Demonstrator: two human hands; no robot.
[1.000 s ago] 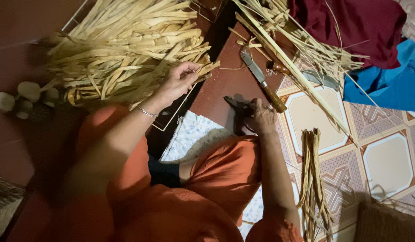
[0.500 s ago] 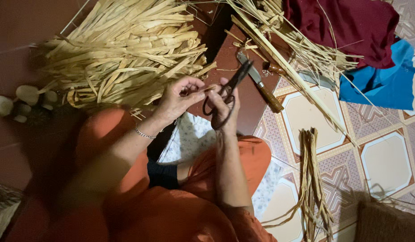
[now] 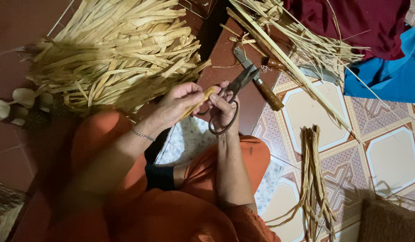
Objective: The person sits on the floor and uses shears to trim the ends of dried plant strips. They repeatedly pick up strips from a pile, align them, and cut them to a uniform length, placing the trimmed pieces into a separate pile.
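- A large heap of pale dried leaf strips (image 3: 113,49) is lying across the far left of the floor (image 3: 395,152), spreading fan-wise towards me.
- Dark red cloth (image 3: 355,22) and blue cloth (image 3: 386,74) are lying bunched at the far right corner, with loose straw stalks (image 3: 297,45) trailing over their near edge.
- A small tied bundle of strips (image 3: 312,179) is lying on the patterned tiles at the right, well apart from my hands.
- A wooden-handled knife (image 3: 261,83) is resting on the floor just beyond the scissor blades.
- My left hand (image 3: 180,105) is closing, fingers together, on one short strip (image 3: 199,101), holding it above my lap near the heap's near edge.
- My right hand (image 3: 223,110) is gripping dark scissors (image 3: 230,98), fingers through the loops; the blades are pointing away from me, and I cannot tell whether they are apart.
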